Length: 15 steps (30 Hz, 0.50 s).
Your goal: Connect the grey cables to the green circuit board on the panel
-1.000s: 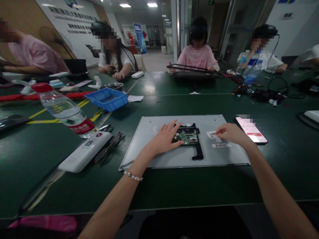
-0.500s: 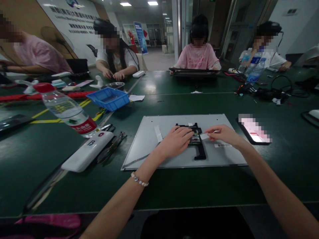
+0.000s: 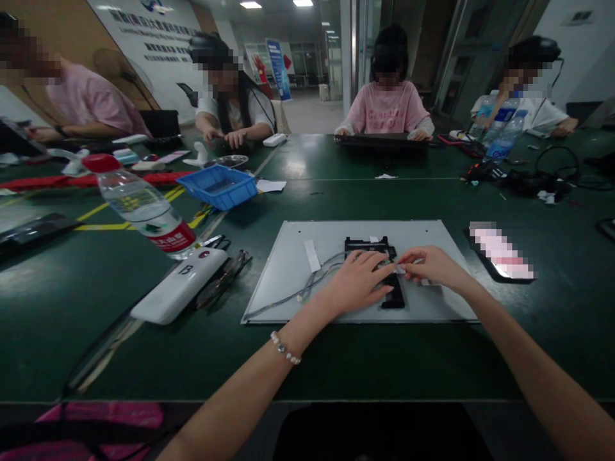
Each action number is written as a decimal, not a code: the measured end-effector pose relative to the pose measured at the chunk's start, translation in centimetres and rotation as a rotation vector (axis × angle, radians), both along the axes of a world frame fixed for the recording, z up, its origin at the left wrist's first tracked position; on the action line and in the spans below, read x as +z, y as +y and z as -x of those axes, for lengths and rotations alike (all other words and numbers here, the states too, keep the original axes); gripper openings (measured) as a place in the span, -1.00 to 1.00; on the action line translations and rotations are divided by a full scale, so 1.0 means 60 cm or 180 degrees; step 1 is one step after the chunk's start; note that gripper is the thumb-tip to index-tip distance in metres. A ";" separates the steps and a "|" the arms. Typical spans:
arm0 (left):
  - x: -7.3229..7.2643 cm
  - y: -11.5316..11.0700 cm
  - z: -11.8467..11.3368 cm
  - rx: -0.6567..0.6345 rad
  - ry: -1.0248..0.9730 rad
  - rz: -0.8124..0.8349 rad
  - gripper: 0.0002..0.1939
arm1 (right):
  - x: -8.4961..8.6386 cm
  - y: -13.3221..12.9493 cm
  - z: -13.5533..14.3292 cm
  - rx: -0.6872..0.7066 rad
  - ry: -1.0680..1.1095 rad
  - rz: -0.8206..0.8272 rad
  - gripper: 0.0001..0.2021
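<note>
A white panel (image 3: pixel 273 275) lies flat on the green table, with a black frame (image 3: pixel 394 296) holding a small circuit board on top of it. My left hand (image 3: pixel 360 278) rests palm down over the frame and board, fingers spread, hiding most of the board. At the frame's right side my right hand (image 3: pixel 430 266) pinches a small white strip (image 3: pixel 398 269) between thumb and fingers. Thin grey cables (image 3: pixel 283 299) run from the frame towards the panel's lower left corner. Another white strip (image 3: pixel 312 255) lies on the panel, left of the frame.
Left of the panel are a white power bank (image 3: pixel 180 286), glasses (image 3: pixel 223 280), a water bottle (image 3: pixel 144 208) and a blue basket (image 3: pixel 221 187). A phone (image 3: pixel 502 256) lies to the right. Several people sit across the table (image 3: pixel 336 365).
My left hand has slid right over the frame, uncovering more of the cables. The white strip in my right hand now sits closer to my left fingertips. The view has shifted slightly.
</note>
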<state>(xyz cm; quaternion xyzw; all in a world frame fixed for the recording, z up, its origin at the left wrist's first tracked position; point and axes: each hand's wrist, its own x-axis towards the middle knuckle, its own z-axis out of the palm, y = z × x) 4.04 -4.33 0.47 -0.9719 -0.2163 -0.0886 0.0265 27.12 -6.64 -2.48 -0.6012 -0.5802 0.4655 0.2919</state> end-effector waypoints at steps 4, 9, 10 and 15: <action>-0.004 -0.002 -0.004 0.0062 0.0022 -0.0002 -0.62 | 0.003 -0.004 0.011 -0.0048 -0.0176 -0.0155 -0.79; -0.004 -0.001 -0.004 0.0051 0.0044 -0.0029 -0.64 | 0.013 -0.010 0.023 -0.0110 -0.0425 -0.0323 -0.81; -0.004 -0.001 -0.004 0.0049 0.0047 -0.0038 -0.64 | 0.013 -0.010 0.023 -0.0094 -0.0450 -0.0350 -0.82; -0.006 -0.003 -0.006 0.0053 0.0059 -0.0060 -0.65 | 0.010 -0.006 0.019 0.0061 -0.0724 -0.0588 -0.81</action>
